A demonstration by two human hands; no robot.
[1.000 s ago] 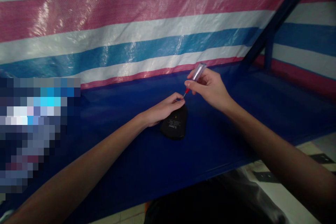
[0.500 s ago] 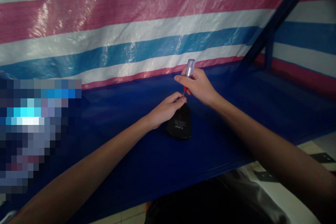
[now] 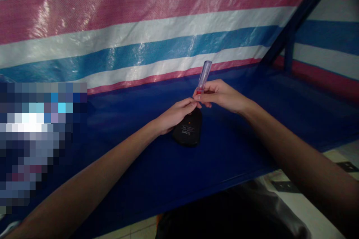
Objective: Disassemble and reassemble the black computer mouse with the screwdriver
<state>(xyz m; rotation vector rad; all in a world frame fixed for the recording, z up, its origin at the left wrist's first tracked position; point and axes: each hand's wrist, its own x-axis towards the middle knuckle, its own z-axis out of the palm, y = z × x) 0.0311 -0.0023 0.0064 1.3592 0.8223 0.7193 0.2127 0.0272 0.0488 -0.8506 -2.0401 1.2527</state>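
Label on black mouse [image 3: 187, 131] underside: print too small, unreadable.

The black computer mouse [image 3: 187, 132] lies belly-up on the blue table [image 3: 134, 149], with a pale printed label and a small orange spot showing on its flat underside. The left grip [image 3: 175, 115] rests against its far left edge. The small screwdriver [image 3: 203, 74] stands almost upright just above the mouse's far end. Its clear handle is uppermost and leans slightly right, with a red collar below, pinched in the right grip [image 3: 221, 96]. Its tip is hidden behind the fingers.
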